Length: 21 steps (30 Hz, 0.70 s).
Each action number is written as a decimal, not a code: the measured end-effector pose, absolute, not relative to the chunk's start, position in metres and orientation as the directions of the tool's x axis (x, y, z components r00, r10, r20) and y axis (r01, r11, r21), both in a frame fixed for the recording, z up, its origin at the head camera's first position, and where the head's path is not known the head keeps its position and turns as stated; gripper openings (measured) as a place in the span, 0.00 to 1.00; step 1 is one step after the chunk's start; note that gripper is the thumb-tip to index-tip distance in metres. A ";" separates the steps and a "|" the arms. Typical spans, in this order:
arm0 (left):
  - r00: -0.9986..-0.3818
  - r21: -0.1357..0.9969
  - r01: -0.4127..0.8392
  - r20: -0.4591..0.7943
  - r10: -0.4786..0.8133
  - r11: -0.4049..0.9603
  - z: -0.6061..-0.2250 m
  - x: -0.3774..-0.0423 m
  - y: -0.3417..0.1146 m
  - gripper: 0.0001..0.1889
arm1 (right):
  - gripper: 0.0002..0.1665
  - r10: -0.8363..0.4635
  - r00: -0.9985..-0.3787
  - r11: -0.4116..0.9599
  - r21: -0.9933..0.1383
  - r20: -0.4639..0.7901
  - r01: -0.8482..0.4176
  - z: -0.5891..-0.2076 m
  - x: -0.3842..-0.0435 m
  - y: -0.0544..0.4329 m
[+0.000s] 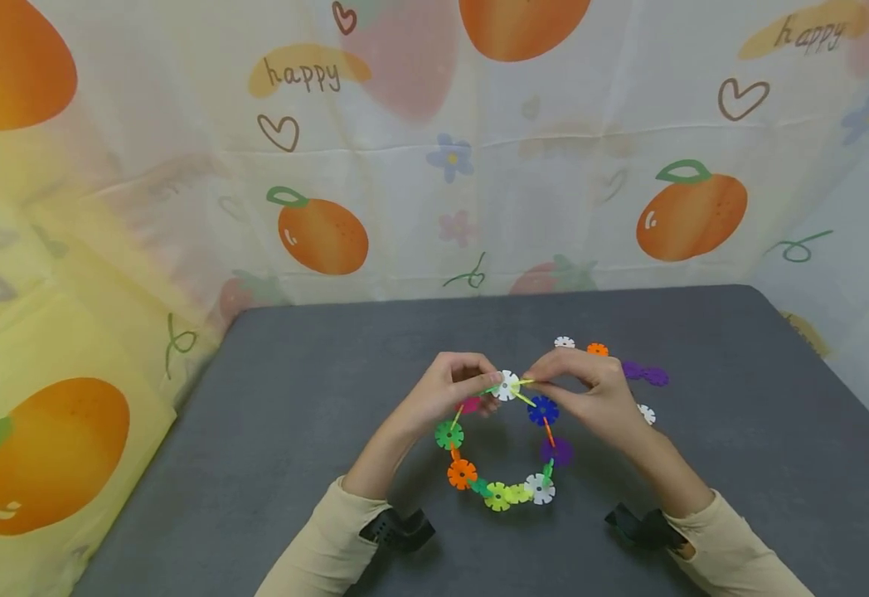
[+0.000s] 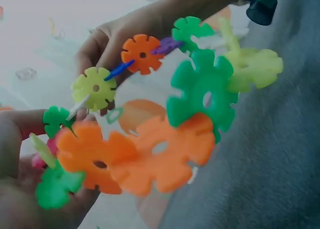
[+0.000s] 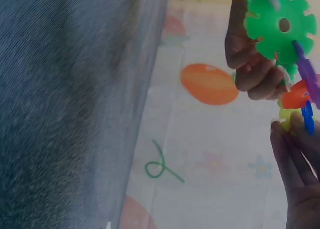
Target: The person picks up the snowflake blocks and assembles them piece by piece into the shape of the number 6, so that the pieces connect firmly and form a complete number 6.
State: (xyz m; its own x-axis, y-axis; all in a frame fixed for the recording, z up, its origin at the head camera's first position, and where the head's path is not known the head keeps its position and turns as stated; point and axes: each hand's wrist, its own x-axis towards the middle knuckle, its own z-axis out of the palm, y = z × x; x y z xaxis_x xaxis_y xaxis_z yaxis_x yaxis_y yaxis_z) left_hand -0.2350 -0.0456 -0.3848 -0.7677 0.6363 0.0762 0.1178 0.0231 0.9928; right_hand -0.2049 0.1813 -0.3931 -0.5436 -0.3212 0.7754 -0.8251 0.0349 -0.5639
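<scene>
Plastic notched flower-shaped discs are linked edge to edge in a ring held up over the table in the head view; a green disc, an orange disc and a blue disc are among them. My left hand pinches the ring's upper left part, beside a white disc. Opposite it, my right hand pinches a yellow disc, seen edge-on there and face-on as the yellow disc in the left wrist view. Both hands appear close together in the right wrist view. Fingers partly hide the joints.
Behind my right hand lie loose discs on the dark grey table: a white disc, an orange disc, joined purple discs and another white disc. A fruit-printed curtain hangs along the table's far edge.
</scene>
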 end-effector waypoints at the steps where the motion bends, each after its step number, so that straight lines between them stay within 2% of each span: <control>1: -0.777 0.994 0.103 0.061 0.626 0.031 -0.386 -0.236 -0.046 0.11 | 0.22 -0.333 -0.562 0.059 -0.578 0.757 -0.814 -0.393 -0.206 0.182; 7: -0.784 0.999 0.013 -0.022 0.620 0.051 -0.401 -0.246 -0.050 0.12 | 0.15 -0.401 -0.738 0.210 -0.730 0.543 -0.651 -0.401 -0.210 0.189; 15: -0.759 0.992 -0.092 -0.125 0.639 0.084 -0.419 -0.257 -0.053 0.12 | 0.10 -0.365 -0.853 0.236 -0.850 0.372 -0.471 -0.418 -0.220 0.199; 21: -0.782 0.974 -0.167 -0.226 0.581 0.154 -0.431 -0.262 -0.056 0.13 | 0.15 -0.214 -0.943 0.257 -0.916 0.256 -0.307 -0.427 -0.233 0.215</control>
State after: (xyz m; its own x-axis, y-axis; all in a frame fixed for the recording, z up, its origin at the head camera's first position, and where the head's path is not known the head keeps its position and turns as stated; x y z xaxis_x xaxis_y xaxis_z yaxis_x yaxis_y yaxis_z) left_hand -0.2619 -0.0559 -0.4308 -0.7821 0.5809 -0.2255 -0.1668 0.1536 0.9740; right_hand -0.2327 0.2151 -0.4270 -0.9426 -0.2143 0.2562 -0.3074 0.2567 -0.9163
